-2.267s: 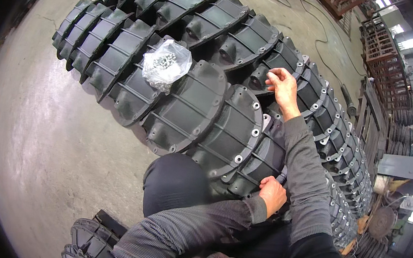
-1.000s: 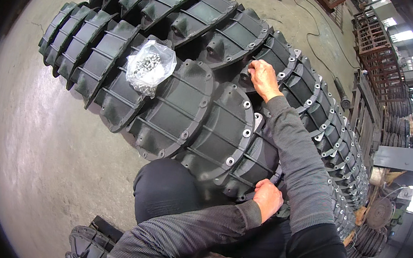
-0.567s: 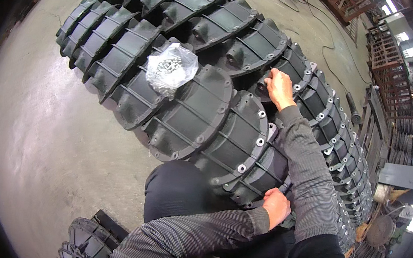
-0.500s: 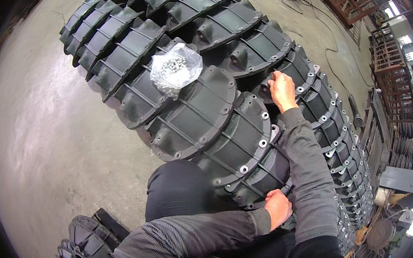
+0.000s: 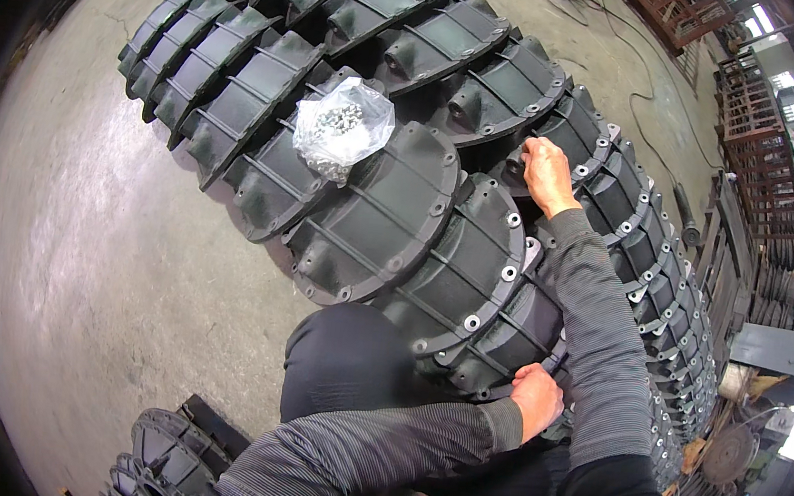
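Note:
My right hand (image 5: 549, 174) is closed in a pinch at a raised boss (image 5: 514, 167) on a black ribbed metal housing (image 5: 576, 122). Whatever lies between its fingertips is hidden. Lower down, my left hand (image 5: 537, 401) is curled into a loose fist beside the near housings, its contents out of sight. Between my arms and knee stand round-edged black housings (image 5: 463, 240) nested in a row, with bare metal rings around the bolt holes. A clear plastic bag (image 5: 378, 115) of small silvery fittings (image 5: 337, 120) rests open on top of the housings.
More rows of housings (image 5: 270, 73) stretch away to the far left, and others (image 5: 664, 302) run along the right. Another stack (image 5: 168, 460) stands at lower left. A cable (image 5: 639, 70) and a dark handheld tool (image 5: 685, 215) lie on the concrete floor (image 5: 129, 251).
The view has shifted very slightly. My right hand stays at the same boss with its fingers turned a little; my left fist has not visibly moved.

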The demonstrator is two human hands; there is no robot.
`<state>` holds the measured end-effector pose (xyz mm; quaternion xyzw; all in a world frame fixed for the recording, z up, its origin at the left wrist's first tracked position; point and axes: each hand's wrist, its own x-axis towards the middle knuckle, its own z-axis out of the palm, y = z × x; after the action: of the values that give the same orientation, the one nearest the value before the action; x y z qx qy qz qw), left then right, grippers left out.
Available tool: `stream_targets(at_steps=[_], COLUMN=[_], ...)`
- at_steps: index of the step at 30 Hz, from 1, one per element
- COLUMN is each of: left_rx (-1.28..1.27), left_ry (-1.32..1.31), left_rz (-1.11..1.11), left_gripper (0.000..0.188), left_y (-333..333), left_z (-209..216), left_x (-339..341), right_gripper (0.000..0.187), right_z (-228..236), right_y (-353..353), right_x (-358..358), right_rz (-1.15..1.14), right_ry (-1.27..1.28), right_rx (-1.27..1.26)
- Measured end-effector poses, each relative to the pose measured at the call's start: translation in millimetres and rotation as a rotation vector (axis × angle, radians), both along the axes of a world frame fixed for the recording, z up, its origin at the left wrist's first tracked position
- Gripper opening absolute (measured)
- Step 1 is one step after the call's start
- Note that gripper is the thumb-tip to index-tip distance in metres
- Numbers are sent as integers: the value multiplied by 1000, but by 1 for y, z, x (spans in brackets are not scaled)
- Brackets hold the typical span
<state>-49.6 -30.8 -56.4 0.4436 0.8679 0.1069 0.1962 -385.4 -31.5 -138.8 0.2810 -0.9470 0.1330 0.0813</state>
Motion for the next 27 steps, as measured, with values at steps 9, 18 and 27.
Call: stream_targets(at_steps=[9, 18, 27], left_rx=[27, 43, 35], left_ry=[-123, -132, -63], left_rz=[13, 17, 27], left_gripper=[18, 16, 15], left_y=[10, 7, 5], left_z=[-10, -6, -2], left_x=[-2, -3, 1], right_gripper=[8, 23, 45], right_z=[7, 8, 2], right_y=[11, 4, -1], right_x=[-17, -18, -4], right_rz=[194, 152, -62], right_ry=[-60, 44, 64], right_rx=[27, 309, 238])
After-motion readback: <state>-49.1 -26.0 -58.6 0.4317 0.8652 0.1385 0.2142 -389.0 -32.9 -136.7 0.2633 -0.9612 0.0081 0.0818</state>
